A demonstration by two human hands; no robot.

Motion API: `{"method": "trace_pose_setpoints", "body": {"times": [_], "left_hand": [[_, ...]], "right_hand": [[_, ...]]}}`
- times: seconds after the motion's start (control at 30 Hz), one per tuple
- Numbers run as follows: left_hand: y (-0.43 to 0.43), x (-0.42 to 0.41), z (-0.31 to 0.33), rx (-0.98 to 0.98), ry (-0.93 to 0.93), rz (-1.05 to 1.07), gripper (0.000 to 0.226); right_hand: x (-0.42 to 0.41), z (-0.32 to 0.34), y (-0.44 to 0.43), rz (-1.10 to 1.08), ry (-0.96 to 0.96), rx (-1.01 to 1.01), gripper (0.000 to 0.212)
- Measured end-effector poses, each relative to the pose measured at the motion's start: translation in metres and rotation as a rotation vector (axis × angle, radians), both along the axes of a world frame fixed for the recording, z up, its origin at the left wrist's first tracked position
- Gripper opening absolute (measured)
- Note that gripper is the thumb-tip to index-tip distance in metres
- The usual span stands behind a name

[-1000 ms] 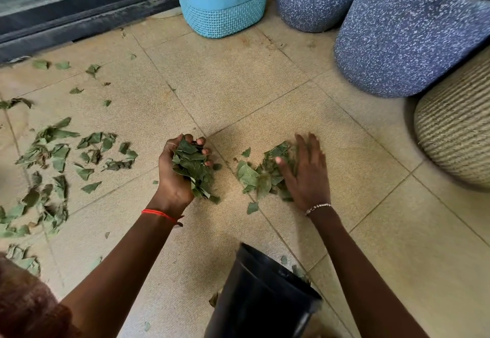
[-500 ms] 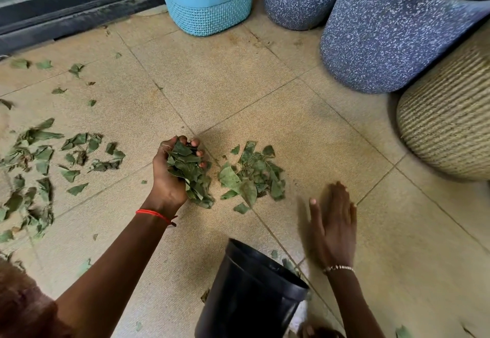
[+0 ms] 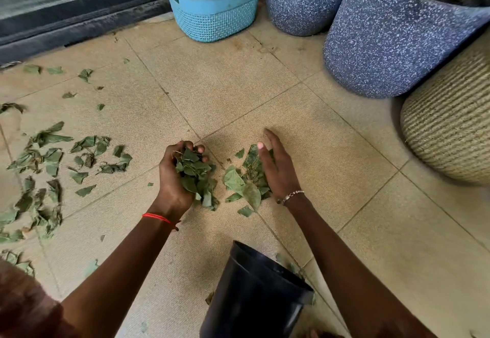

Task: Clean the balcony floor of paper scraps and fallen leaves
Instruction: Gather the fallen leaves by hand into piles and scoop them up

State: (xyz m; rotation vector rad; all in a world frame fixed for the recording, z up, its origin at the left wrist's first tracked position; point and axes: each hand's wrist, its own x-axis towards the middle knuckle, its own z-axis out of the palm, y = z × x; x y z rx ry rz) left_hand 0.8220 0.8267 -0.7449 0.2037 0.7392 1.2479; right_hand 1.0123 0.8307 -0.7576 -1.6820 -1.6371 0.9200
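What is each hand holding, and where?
Left hand grips a bunch of leaf scraps in curled fingers; right hand holds nothing, open against the floor pile.

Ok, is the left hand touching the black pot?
Apart. The head view shows the left hand, gripping leaves, well beyond the black pot, with bare floor tile between them.

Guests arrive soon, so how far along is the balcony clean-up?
Roughly partway. Done: the tiles near the pots look free of leaves. In hand: the left hand grips a handful of leaves, and the open right hand presses against a small pile beside it, just beyond the black bin. Left: many scattered leaves on the left-side tiles, plus bits beside the bin.
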Motion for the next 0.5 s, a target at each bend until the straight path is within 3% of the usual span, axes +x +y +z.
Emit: {"method": "trace_pose_setpoints", "body": {"times": [0.03,0.17,0.27,0.43,0.5], "left_hand": [[-0.001,0.001,0.001,-0.01,0.045,0.019,0.019],[-0.008,0.009,0.003,0.081,0.393,0.116,0.028],[-0.01,0.008,0.0,0.246,0.64,0.131,0.021],[-0.017,0.006,-0.019,0.421,1.276,-0.006,0.027],[-0.021,0.017,-0.025,0.421,1.487,-0.061,0.043]], "right_hand": [[0.0,0.001,0.003,0.021,0.043,0.001,0.066],[0.0,0.0,0.002,0.222,-0.12,0.038,0.07],[0.0,-0.001,-0.013,0.233,-0.015,0.033,0.066],[-0.009,-0.014,-0.038,0.109,-0.482,0.117,0.079],[-0.024,-0.015,-0.035,0.071,-0.487,0.114,0.082]]}}
